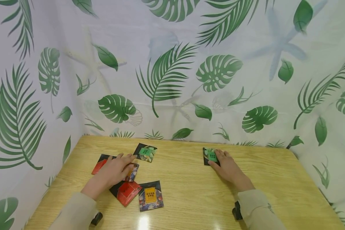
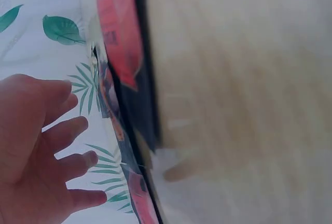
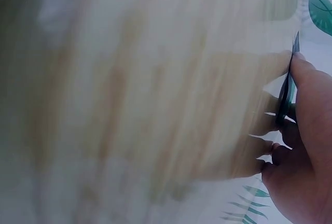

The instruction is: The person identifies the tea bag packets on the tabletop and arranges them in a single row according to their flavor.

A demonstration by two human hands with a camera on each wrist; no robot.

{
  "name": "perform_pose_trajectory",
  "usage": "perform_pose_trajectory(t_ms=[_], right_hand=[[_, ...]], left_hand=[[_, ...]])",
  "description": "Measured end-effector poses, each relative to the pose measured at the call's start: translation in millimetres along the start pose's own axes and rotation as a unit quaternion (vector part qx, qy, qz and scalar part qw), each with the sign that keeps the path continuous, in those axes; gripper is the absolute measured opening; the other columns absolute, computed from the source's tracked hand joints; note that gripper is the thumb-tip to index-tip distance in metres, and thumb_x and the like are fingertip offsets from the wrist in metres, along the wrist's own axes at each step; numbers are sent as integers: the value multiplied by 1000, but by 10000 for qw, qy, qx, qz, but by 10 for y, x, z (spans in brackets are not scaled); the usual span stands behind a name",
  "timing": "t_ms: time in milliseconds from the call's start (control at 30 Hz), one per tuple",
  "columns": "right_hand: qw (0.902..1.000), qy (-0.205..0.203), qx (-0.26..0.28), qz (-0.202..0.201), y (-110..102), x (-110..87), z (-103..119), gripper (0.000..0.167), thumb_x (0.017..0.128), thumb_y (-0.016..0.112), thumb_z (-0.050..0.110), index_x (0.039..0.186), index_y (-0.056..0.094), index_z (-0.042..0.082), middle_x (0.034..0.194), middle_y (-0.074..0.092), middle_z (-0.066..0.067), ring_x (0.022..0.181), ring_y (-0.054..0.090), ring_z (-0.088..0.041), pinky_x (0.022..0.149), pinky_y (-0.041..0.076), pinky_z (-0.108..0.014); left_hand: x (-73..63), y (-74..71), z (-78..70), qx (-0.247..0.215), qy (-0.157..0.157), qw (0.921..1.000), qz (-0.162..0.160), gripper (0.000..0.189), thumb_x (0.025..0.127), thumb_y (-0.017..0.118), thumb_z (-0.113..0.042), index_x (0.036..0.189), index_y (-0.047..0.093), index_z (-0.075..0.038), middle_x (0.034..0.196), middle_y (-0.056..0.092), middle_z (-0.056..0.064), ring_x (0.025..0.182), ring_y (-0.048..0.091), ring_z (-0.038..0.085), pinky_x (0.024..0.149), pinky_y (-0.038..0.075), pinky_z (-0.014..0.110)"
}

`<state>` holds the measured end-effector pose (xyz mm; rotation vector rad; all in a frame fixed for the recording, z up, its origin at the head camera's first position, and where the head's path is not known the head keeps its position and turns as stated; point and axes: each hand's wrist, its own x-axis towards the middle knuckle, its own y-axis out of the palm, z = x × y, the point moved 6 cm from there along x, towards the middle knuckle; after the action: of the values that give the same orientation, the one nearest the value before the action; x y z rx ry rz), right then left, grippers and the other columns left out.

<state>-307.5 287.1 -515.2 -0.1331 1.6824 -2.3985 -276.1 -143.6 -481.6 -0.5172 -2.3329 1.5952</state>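
In the head view my left hand (image 1: 115,169) is over a loose group of flat, printed packets at the left, its fingers spread and slightly bent. Partly under it are a red packet (image 1: 98,166) and an orange-labelled packet (image 1: 133,172). The left wrist view shows the left hand (image 2: 36,151) apart from the packets, holding nothing. Farther right, my right hand (image 1: 228,166) pinches a green-labelled packet (image 1: 209,156) at its edges, down at the table. Thumb and bent fingers lie around this thin packet (image 3: 286,92) in the right wrist view.
Another red packet (image 1: 128,194) and a yellow-labelled packet (image 1: 150,196) lie nearer the front. A second green-labelled packet (image 1: 145,153) lies behind the left hand's fingertips. The wooden table (image 1: 184,179) meets a leaf-print cloth (image 1: 172,124) at its back and sides.
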Motion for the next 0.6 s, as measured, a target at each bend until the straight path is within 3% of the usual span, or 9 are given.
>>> perform_pose_trajectory(t_ms=[167,267,333,367,433,500,600], right_hand=[[10000,-26,-33,-3,7,1,-24,76,112,49,43,162,28,-10,166,29,-36,153,22,-61,121,27,-73],[10000,-38,-39,0,6,-7,-33,77,112,49,43,162,27,-11,166,28,-37,153,22,-62,121,27,-74],[10000,-36,-14,8,11,-7,-38,76,112,48,43,162,27,-11,166,27,-37,153,21,-62,121,26,-74],[10000,-28,-12,13,12,-10,-38,77,112,48,44,162,27,-11,166,27,-37,153,21,-62,122,25,-73],[10000,-29,-1,40,13,-11,-34,77,112,47,43,162,26,-11,167,26,-37,154,20,-62,123,24,-73],[10000,-38,7,55,11,-11,-25,76,112,47,43,162,26,-11,167,26,-37,154,19,-62,124,22,-73],[9999,-30,41,98,0,-15,-10,76,113,47,42,163,25,-10,167,25,-37,154,18,-62,124,21,-73]], left_hand=[[192,-46,19,205,6,9998,-53,48,111,55,-27,155,54,-9,153,59,20,145,46,56,114,30,81],[308,-67,22,330,-5,9994,-60,49,110,57,-28,154,54,-8,126,75,20,143,50,53,115,36,76],[374,-74,21,383,-7,9993,-43,49,110,58,-27,154,54,-8,102,78,16,141,53,51,113,43,70],[406,-78,15,395,0,9992,-44,48,109,59,-26,154,54,-8,97,78,16,138,56,50,110,48,66],[466,-80,2,311,-13,9995,2,48,108,61,-22,153,55,-8,91,76,14,117,69,44,95,58,54],[521,-79,-14,215,-34,9997,58,47,107,63,-18,152,57,-8,88,74,13,86,72,33,75,57,41],[596,-75,-36,48,-71,9999,93,45,105,65,-11,149,61,-7,85,71,10,54,50,18,59,43,30]])
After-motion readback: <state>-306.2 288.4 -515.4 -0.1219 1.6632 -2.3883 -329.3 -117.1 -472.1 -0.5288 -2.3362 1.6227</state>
